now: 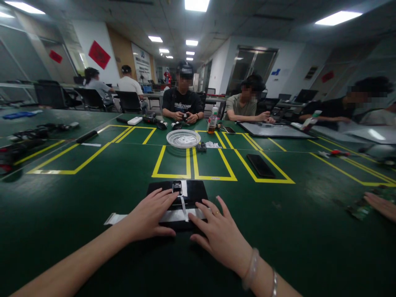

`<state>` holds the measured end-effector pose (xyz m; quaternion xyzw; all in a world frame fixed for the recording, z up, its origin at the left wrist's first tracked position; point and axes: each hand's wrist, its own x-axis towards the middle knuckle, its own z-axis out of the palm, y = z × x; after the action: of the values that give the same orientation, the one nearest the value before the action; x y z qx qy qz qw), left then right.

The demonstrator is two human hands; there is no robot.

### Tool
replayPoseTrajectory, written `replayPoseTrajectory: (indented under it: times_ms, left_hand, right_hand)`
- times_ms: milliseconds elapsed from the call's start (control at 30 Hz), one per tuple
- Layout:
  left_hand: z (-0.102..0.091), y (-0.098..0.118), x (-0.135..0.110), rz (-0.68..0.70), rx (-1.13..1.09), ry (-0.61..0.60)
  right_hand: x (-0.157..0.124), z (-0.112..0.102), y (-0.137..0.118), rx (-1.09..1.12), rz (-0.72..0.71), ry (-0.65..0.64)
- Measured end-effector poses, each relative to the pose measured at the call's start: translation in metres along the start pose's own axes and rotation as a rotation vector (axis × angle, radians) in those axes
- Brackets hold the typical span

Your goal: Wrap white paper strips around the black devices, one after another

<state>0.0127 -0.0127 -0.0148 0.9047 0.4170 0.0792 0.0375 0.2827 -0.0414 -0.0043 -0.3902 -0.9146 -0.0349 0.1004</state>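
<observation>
A flat black panel (pixel 198 189) lies on the green table in front of me, with a small square module (pixel 177 188) at its upper middle. Silver-white tape strips (pixel 185 206) cross it, and a pale flat ribbon (pixel 116 218) sticks out at its left. My left hand (pixel 154 212) rests flat on the panel's left part, fingers stretched toward the module. On the right part lies my right hand (pixel 218 227), fingers spread, with fingertips by the tape. Neither hand is wrapped around anything. Parts of the panel are hidden under both hands.
Yellow tape outlines mark the green table (pixel 93 206). Ahead are a white round basket (pixel 183 139), a black phone (pixel 260 165) and a bottle (pixel 212 122). Another person's hand (pixel 380 205) touches a green circuit board (pixel 360 208) at right. Several people sit beyond.
</observation>
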Motion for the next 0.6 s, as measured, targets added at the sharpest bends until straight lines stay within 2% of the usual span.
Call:
replayPoseTrajectory:
  times_ms: [167, 367, 467, 600]
  left_hand:
    - [0.002, 0.003, 0.004, 0.016, -0.012, 0.022]
    - [-0.011, -0.003, 0.004, -0.002, -0.081, 0.072]
    - [-0.020, -0.021, 0.000, -0.064, -0.051, 0.131]
    - [-0.028, -0.063, -0.012, -0.219, 0.061, 0.219]
  right_hand:
    - [0.001, -0.002, 0.002, -0.006, -0.018, 0.038]
    - [0.003, -0.010, 0.009, 0.006, 0.012, 0.106]
    - [0.004, -0.014, 0.011, 0.041, 0.011, 0.111]
    - [0.004, -0.017, 0.012, 0.101, -0.005, 0.107]
